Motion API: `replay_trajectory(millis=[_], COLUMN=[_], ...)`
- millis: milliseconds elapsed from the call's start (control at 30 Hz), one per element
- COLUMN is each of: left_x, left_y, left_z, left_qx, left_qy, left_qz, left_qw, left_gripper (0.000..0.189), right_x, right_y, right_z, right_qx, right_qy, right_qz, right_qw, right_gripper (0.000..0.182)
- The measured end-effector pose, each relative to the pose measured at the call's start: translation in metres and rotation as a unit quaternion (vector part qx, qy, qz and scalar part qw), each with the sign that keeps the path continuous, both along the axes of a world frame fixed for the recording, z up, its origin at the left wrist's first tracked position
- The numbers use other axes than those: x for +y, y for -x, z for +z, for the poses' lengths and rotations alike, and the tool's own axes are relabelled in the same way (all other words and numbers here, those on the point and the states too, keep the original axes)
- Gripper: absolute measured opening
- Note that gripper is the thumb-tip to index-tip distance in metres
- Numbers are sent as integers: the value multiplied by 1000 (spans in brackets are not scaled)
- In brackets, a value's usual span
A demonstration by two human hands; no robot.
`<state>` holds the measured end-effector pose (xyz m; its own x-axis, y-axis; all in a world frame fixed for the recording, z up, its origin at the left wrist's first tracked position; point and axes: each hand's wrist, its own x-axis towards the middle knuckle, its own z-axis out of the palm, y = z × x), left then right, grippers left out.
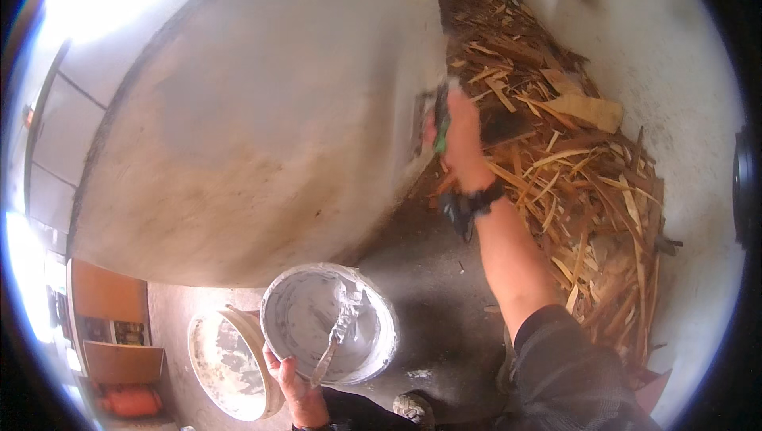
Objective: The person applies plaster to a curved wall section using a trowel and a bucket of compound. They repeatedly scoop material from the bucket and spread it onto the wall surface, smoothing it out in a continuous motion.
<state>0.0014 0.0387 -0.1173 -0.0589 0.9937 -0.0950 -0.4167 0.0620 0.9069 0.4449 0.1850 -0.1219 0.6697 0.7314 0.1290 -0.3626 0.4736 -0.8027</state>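
Observation:
My left hand (296, 392) grips the near left rim of a white bucket (390, 347) at bottom centre. The bucket's inside is smeared with grey-white paste. A paste-coated spatula (324, 364) leans in it, its handle end by my left thumb. My right hand (464, 133) is closed around a blurred tool with a green part (442, 136), held against the right edge of a large plastered wall surface (250, 115). Motion blur hides the tool's exact kind. A dark band is on my right wrist.
A second white bucket (272, 392) stands at lower left. Split wood and bark scraps (571, 193) lie heaped along the right, beside a pale wall (690, 133). Orange-brown furniture (110, 291) and a red object (131, 401) are at far left. A shoe (412, 407) shows below.

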Motion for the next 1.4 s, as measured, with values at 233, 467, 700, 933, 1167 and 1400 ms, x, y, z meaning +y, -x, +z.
replay_trajectory(millis=[233,467,700,933,1167,1400], left_x=[0,3,6,-1,1,-1], left_y=[-8,-9,8,-3,4,-10], left_z=[2,3,-11,-2,-2,5], left_qx=[-2,-23,-6,-8,19,-12], left_qy=[-14,9,0,13,24,3], left_qz=[14,-3,-15,5,-2,-2], left_qw=[1000,1000,1000,1000,1000,1000], left_gripper=[61,63,70,67,69,64], right_x=[19,-81,-29,-15,-33,-18], right_y=[2,101,29,106,68,114], right_z=[-64,-81,-28,-105,-58,-100], right_qx=[-201,-112,88,-12,112,-91], right_qy=[78,89,-12,-15,11,14], right_qz=[-49,119,10,45,24,2], right_qw=[975,983,996,999,993,996], right_gripper=[35,25,29,31,30,32])
